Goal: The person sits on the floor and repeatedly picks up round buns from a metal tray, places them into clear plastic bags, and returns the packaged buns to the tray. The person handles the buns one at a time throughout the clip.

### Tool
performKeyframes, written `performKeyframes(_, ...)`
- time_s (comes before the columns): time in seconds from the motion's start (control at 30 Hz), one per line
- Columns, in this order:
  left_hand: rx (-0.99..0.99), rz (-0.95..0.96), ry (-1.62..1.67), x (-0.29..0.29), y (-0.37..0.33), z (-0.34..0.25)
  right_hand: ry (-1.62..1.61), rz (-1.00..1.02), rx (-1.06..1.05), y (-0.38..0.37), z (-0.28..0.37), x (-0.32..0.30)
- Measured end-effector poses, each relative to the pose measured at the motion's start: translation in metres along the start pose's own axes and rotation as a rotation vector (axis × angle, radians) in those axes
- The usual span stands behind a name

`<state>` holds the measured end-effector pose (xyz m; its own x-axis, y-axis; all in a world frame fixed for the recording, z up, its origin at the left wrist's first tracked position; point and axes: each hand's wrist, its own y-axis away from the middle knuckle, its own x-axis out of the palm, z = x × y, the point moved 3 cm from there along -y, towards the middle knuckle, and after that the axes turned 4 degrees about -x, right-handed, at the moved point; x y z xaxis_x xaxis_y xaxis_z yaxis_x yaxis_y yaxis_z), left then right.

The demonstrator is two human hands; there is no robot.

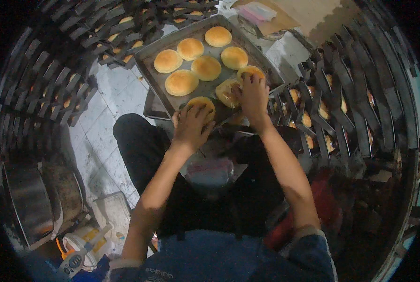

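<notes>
A square metal baking tray [146, 49] in front of me holds several round golden buns [206, 68]. My left hand [191, 126] curls its fingers over a bun [201, 104] at the tray's near corner. At the right side my right hand [254, 96] has its fingertips closed on another bun [250, 70]. Its thumb side lies against a bun in clear, shiny plastic [226, 94], between the two hands. The palms and the undersides of the gripped buns are hidden.
Stacked trays of baked goods stand at the right [332, 108], left [45, 84] and far left. Below the tray, between my knees, lies a stack of clear plastic bags [210, 170]. Large metal pots [29, 202] and a white tub [85, 246] stand at lower left.
</notes>
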<state>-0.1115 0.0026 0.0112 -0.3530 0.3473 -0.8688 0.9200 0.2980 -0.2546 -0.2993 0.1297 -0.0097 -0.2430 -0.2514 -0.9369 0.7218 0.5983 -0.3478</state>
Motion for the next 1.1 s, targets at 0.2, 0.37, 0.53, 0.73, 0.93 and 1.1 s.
performKeyframes(0.2,-0.007,0.203,0.524,-0.002,0.079,0.011,-0.492,-0.064,-0.043,0.118,0.045,-0.060)
performKeyframes(0.37,0.130,0.314,0.058,0.047,0.120,0.033,-0.466,0.253,-0.323,0.237,0.112,-0.024)
performKeyframes(0.53,-0.214,0.719,0.458,0.093,0.132,0.069,-0.372,0.387,-0.321,0.265,0.128,0.016)
performKeyframes(0.73,-0.206,0.556,0.639,0.100,0.141,0.086,-0.234,0.381,-0.376,0.249,0.135,0.008)
performKeyframes(0.93,-0.272,0.731,0.629,0.102,0.136,0.083,-0.342,0.554,-0.233,0.268,0.138,0.035)
performKeyframes(1.1,-0.423,0.473,0.597,0.073,0.134,0.083,-0.435,0.811,-0.569,0.214,0.107,-0.031)
